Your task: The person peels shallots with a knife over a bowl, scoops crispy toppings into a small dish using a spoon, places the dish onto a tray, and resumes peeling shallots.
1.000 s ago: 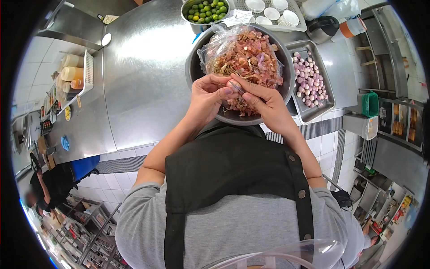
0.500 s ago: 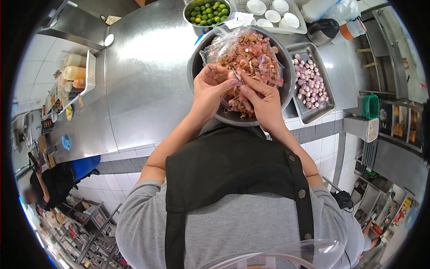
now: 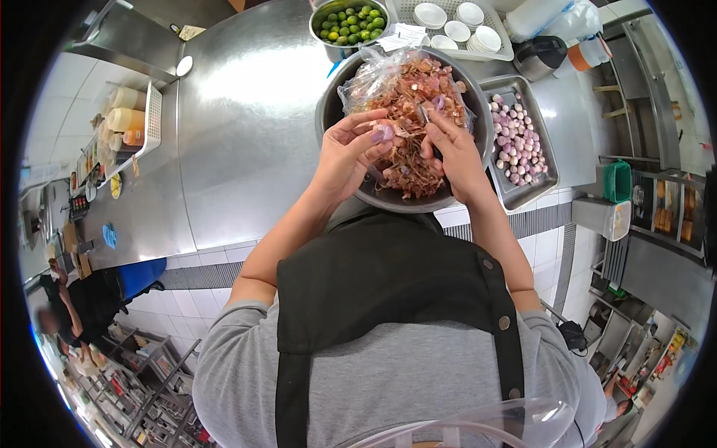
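My left hand (image 3: 345, 158) pinches a small purple shallot (image 3: 385, 132) between thumb and fingertips. A small knife (image 3: 423, 114) is in my right hand (image 3: 457, 158), its short blade showing past the fingers and part of its dark handle below them. Both hands are over a large metal bowl (image 3: 326, 104), a little apart from each other. Heaped in the bowl are dry reddish-brown shallot skins (image 3: 426, 89), with a clear plastic bag (image 3: 373, 69) at the far left side. Peeled shallots (image 3: 520, 142) lie in a metal tray (image 3: 551, 178) to the right of the bowl.
Behind the bowl stand a metal pot of green limes (image 3: 349, 28) and a white basket (image 3: 407, 15) with small white dishes. A dark jug (image 3: 539, 56) is at back right. Sauce bottles (image 3: 123, 119) stand in a rack at left. Another person (image 3: 86, 302) is at far left.
My hands have moved apart. The right has shifted slightly right with the knife, whose blade now shows more clearly. The shallot in my left hand has come into plainer view.
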Demonstrator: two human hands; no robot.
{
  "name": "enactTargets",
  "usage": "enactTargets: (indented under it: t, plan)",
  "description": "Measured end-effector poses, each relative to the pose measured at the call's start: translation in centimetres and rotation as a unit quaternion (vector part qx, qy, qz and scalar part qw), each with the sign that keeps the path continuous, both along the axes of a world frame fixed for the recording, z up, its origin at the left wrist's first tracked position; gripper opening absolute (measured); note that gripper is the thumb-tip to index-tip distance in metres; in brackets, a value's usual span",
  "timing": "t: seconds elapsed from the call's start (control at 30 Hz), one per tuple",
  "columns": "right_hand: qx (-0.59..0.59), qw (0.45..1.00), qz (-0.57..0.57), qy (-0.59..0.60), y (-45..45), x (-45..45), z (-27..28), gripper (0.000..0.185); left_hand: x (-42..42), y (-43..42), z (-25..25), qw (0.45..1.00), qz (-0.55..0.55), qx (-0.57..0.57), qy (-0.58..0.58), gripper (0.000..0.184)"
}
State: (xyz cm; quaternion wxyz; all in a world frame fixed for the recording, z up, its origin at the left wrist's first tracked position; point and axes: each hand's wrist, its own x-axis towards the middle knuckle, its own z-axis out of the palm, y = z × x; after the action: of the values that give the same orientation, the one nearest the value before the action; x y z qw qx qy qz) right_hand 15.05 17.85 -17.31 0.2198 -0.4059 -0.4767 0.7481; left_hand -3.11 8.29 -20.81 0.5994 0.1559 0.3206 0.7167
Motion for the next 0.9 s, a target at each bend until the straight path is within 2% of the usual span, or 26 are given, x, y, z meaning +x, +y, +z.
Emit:
enactTargets:
  t: [0.03,0.1,0.17,0.23,0.3,0.33,0.4,0.5,0.53,0.6,0.63,0.7,0.83,0.9]
  plan:
    - [0.037,0.997,0.025,-0.057,-0.1,0.0,0.2,0.053,-0.1,0.0,0.0,1.000,-0.001,-0.001,-0.004,0.026]
    - [0.084,0.994,0.039,-0.064,-0.9,-0.2,0.6,0.053,0.0,0.0,0.1,1.000,-0.003,-0.002,-0.009,0.027]
    - [0.161,0.987,0.021,0.002,-1.9,-0.8,1.7,0.047,0.1,0.0,0.2,1.000,0.001,-0.017,-0.004,0.027]
    - [0.172,0.985,0.013,-0.022,-1.9,-0.9,1.8,0.042,0.1,0.0,0.1,1.000,0.003,-0.016,0.012,0.028]
    - [0.250,0.964,0.005,-0.094,-1.4,-0.7,0.9,0.034,0.2,-0.1,-0.2,0.999,0.004,-0.015,0.029,0.029]
    - [0.251,0.963,0.006,-0.095,-1.1,-0.5,0.5,0.034,0.2,0.0,-0.4,1.000,0.000,-0.012,0.020,0.029]
    - [0.303,0.933,0.033,-0.190,-0.6,-0.1,-0.1,0.038,0.1,-0.1,-0.4,1.000,-0.003,-0.011,0.011,0.030]
    - [0.333,0.919,0.042,-0.207,-0.7,0.0,0.5,0.046,0.2,-0.1,-0.3,1.000,0.002,-0.016,0.000,0.029]
    - [0.332,0.919,0.042,-0.207,-0.8,0.0,1.0,0.046,0.1,0.0,-0.5,1.000,0.003,-0.019,-0.001,0.029]
    - [0.230,0.965,0.092,-0.083,-1.4,0.1,2.1,0.059,0.1,0.0,-0.6,1.000,0.004,-0.022,-0.001,0.030]
    - [0.230,0.965,0.092,-0.082,-1.9,0.0,2.7,0.059,0.2,0.0,-0.5,1.000,0.010,-0.021,0.010,0.030]
    - [0.117,0.985,0.125,-0.029,-2.6,-0.2,3.6,0.064,0.2,0.0,-0.5,0.999,0.015,-0.021,0.022,0.030]
    - [0.093,0.987,0.131,-0.028,-2.4,-0.4,2.9,0.067,0.5,0.0,-0.4,0.998,0.016,0.006,0.061,0.028]
    - [0.036,0.990,0.133,-0.002,-2.4,-0.6,2.7,0.063,0.7,-0.1,-0.4,0.998,0.019,0.013,0.064,0.027]
